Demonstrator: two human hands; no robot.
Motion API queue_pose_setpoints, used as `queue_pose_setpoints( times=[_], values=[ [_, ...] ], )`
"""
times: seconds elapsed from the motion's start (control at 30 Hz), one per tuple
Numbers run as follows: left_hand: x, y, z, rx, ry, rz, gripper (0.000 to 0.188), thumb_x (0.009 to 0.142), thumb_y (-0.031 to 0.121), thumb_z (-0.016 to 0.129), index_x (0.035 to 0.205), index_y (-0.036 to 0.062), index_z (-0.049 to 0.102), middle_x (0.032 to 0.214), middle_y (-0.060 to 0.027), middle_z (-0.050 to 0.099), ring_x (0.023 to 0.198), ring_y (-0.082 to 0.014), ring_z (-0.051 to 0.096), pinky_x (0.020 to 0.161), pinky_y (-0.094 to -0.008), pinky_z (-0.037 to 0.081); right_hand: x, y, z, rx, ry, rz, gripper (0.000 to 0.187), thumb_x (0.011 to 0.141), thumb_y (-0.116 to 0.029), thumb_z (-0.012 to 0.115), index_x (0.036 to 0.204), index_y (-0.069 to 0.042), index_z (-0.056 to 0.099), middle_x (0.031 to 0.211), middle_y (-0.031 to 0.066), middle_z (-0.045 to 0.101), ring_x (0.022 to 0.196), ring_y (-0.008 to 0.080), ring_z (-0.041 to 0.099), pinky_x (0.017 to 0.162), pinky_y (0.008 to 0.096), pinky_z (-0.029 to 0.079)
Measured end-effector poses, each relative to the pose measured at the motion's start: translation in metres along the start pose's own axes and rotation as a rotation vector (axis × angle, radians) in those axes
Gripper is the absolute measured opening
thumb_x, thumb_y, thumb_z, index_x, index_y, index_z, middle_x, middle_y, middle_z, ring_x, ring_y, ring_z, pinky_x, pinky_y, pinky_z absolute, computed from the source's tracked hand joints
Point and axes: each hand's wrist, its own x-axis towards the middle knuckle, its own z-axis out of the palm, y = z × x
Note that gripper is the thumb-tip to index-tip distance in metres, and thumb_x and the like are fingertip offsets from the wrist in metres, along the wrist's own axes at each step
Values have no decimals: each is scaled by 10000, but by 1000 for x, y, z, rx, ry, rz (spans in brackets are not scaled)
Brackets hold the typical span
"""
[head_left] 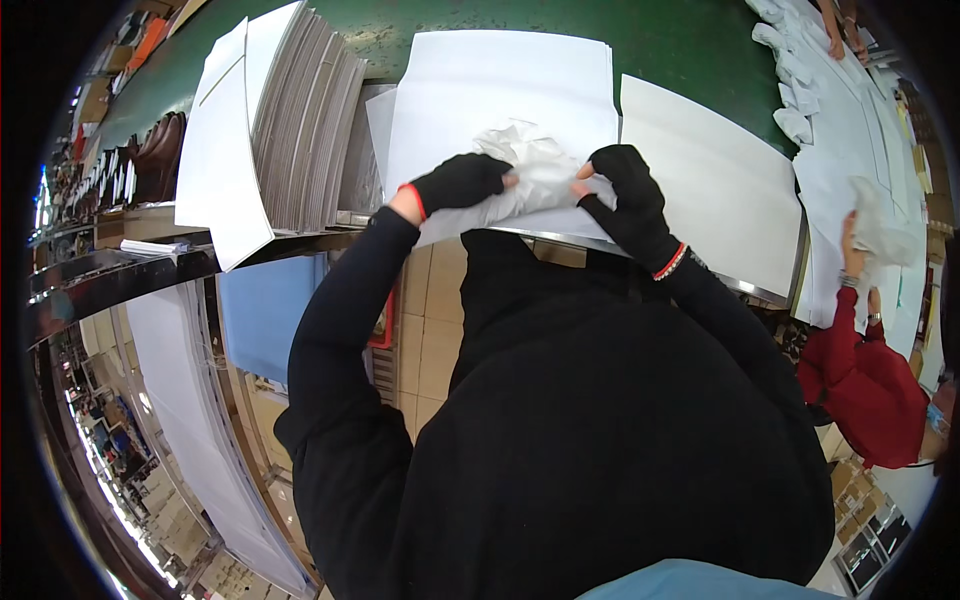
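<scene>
A crumpled sheet of thin white tissue paper [533, 160] lies bunched over a flat white sheet [500, 85] at the near edge of the table. My left hand [463, 184], in a black fingerless glove, is closed on the left side of the tissue paper. On the other side my right hand [630, 200], gloved the same way, pinches the paper's right edge between thumb and fingers. Part of the paper hangs toward the table's front edge below my left hand.
A tall stack of white boards [305, 130] stands to the left, with brown leather-like pieces [158, 150] beyond it. Another white sheet [705, 170] lies on the right of the green table [690, 40]. A person in red [865, 385] handles white material at the far right.
</scene>
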Motion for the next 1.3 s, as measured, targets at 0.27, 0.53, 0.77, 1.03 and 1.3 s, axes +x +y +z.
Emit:
queue_pose_setpoints(
  times=[0.27, 0.53, 0.77, 1.03, 1.3],
  values=[
    [53, -67, 16, 31, 228, 380, 184, 825, 179, 609, 928, 41, 675, 872, -145, 678, 797, -300, 644, 733, -376, 495, 10, 9, 73, -133, -290, -91, 739, 736, -196, 753, 1360, -37, 392, 1400, 202, 391, 1312, 352, 365, 1073, 451, 309],
    [-36, 61, 23, 565, 705, -45, 664, 698, 345, 752, 1264, 124, 487, 1059, -102, 608, 1049, -271, 573, 911, -400, 428, 13, 51, 95, -307, -299, -114, 704, 716, -207, 756, 1326, -37, 447, 1381, 178, 437, 1270, 317, 426, 1041, 440, 337],
    [-15, -20, -30, -367, 101, -269, 635, 772, 436, 725, 1231, 62, 496, 1115, -204, 628, 1060, -299, 610, 890, -379, 467, 77, 30, 64, -367, -397, 26, 480, 752, -229, 701, 1191, -96, 561, 1044, 109, 632, 998, 267, 596, 848, 442, 436],
    [14, -63, -53, -202, 134, -275, 735, 847, 558, 575, 1327, 10, 475, 1237, -212, 578, 1148, -313, 559, 965, -363, 423, 87, 32, 81, -582, -379, -311, 662, 695, -302, 762, 1263, -80, 505, 1391, 137, 431, 1312, 334, 372, 1067, 634, 199],
    [-2, -53, -24, -60, 293, -172, 480, 851, 546, 545, 1066, 139, 681, 1010, -132, 656, 981, -307, 605, 857, -405, 456, 84, 33, 85, -491, -489, -306, 554, 686, -259, 755, 1156, -65, 534, 1218, 106, 543, 1200, 287, 465, 1076, 601, 219]
  ],
)
